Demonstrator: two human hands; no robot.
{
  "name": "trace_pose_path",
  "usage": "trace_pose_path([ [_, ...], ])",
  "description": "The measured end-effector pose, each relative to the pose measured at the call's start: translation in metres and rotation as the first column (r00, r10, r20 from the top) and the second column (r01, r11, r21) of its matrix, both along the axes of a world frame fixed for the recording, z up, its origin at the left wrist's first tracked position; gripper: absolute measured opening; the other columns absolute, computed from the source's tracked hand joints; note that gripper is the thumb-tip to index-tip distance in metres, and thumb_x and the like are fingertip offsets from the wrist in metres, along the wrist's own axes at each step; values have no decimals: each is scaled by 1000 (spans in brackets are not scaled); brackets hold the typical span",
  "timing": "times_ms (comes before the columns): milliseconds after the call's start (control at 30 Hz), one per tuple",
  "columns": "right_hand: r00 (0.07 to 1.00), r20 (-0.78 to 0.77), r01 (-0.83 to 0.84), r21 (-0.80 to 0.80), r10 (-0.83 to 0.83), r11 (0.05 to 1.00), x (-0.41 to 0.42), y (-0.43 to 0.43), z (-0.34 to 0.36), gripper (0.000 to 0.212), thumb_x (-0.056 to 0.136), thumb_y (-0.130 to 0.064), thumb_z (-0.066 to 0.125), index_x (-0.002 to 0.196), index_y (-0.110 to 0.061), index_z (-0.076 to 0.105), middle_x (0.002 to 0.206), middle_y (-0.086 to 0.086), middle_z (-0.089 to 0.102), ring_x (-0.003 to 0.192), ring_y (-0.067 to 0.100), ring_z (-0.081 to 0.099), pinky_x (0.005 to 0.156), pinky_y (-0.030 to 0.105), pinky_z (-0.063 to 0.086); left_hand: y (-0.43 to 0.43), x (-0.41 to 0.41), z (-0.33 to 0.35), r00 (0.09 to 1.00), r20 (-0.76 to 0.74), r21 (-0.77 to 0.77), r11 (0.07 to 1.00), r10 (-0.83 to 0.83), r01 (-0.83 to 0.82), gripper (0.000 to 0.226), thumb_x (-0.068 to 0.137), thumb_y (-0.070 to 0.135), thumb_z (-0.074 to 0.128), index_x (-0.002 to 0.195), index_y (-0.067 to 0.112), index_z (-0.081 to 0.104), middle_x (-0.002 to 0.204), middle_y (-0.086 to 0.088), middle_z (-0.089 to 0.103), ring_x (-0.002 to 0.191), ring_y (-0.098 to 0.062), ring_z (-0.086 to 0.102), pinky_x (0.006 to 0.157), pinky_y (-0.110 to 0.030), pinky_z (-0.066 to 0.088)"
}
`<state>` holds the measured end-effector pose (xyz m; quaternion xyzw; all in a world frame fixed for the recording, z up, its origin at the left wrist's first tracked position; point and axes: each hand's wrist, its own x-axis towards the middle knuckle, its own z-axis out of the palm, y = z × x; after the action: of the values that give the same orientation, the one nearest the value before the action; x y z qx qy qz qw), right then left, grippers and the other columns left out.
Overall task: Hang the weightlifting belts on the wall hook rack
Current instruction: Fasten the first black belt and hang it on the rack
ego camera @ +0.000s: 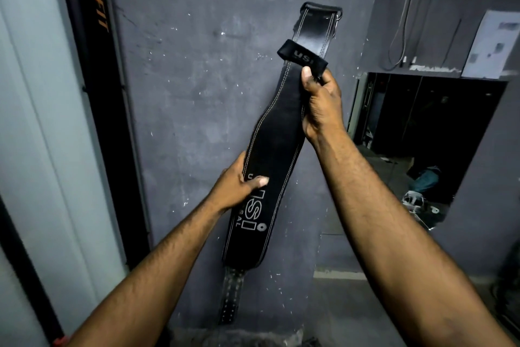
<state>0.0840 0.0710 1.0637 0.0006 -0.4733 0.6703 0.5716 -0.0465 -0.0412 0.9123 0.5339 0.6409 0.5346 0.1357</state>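
Note:
A black leather weightlifting belt (pixel 277 132) with white stitching and "USI" lettering is held up lengthwise against a dark grey wall, its buckle end at the top and its perforated strap end hanging low. My right hand (pixel 320 104) grips the belt's right edge just below the keeper loop, thumb on the front. My left hand (pixel 239 182) holds the wide padded middle from the left, thumb laid across the front. No hook rack shows in this view.
The grey wall (pixel 197 65) fills the middle. A black upright with orange lettering (pixel 92 37) and a pale panel stand at the left. At the right, a dark opening (pixel 427 135) shows clutter on a floor, with cables and a white sheet above it.

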Motion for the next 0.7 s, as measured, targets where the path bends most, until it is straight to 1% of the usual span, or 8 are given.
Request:
trace_pose_path([
  [100, 1000, 2, 24, 13, -24, 1000, 2, 2, 3, 33, 93, 0, 62, 126, 1, 58, 89, 6, 74, 78, 17, 70, 76, 34, 60, 3, -4, -19, 994, -31, -49, 993, 105, -106, 58, 89, 25, 72, 141, 27, 48, 122, 9, 66, 114, -14, 65, 102, -38, 53],
  [167, 999, 6, 33, 27, -33, 999, 3, 5, 5, 33, 93, 0, 61, 126, -1, 58, 90, 7, 74, 80, 18, 70, 76, 35, 60, 6, -4, -23, 989, -19, -31, 989, 145, -146, 62, 86, 38, 72, 141, 33, 46, 126, 7, 66, 117, -16, 64, 102, -40, 53],
  [233, 999, 12, 39, 50, -40, 998, 5, 6, 10, 35, 93, -2, 62, 127, 1, 58, 99, 11, 72, 88, 22, 69, 86, 42, 59, 7, -6, -27, 997, -7, -37, 996, 80, -80, 70, 83, 43, 73, 146, 35, 41, 135, 10, 62, 124, -13, 60, 105, -39, 50],
  [333, 999, 20, 44, 75, -45, 996, 5, 6, 14, 36, 92, -3, 64, 127, 2, 57, 112, 20, 65, 102, 30, 62, 101, 51, 51, 8, -12, -43, 999, -19, -99, 994, 32, -34, 71, 85, 28, 76, 147, 28, 42, 134, 9, 63, 122, -11, 60, 110, -40, 47],
  [467, 997, 48, 61, 70, -65, 996, 2, 1, 10, 35, 92, -2, 63, 126, 3, 57, 109, 18, 65, 95, 26, 64, 87, 39, 58, 10, -13, -50, 994, 17, -87, 990, 108, -106, 71, 87, 24, 74, 149, 29, 39, 133, 6, 64, 120, -13, 61, 109, -40, 48],
  [533, 995, 71, 66, 68, -71, 995, 1, -1, 9, 36, 91, -3, 64, 126, 4, 58, 111, 20, 65, 99, 28, 63, 95, 46, 55, 8, -16, -57, 1000, 7, -114, 993, 23, -22, 79, 87, 25, 74, 153, 30, 31, 136, 9, 61, 122, -9, 59, 108, -32, 46],
  [600, 994, 83, 69, 62, -74, 996, 2, -6, 13, 34, 92, -5, 64, 125, 3, 59, 111, 19, 66, 99, 28, 63, 99, 49, 53, 3, -19, -71, 997, -45, -218, 974, -65, 53, 82, 87, 21, 74, 153, 29, 27, 138, 10, 58, 125, -10, 57, 109, -30, 44],
  [700, 999, 50, 8, 24, -9, 1000, 10, -11, 29, 19, 98, -9, 58, 117, -6, 61, 90, 9, 73, 77, 18, 70, 72, 34, 61, -4, -25, -100, 997, -65, -257, 966, -35, 18, 57, 88, 10, 70, 140, 19, 49, 126, 8, 65, 121, -14, 62, 110, -36, 47],
])
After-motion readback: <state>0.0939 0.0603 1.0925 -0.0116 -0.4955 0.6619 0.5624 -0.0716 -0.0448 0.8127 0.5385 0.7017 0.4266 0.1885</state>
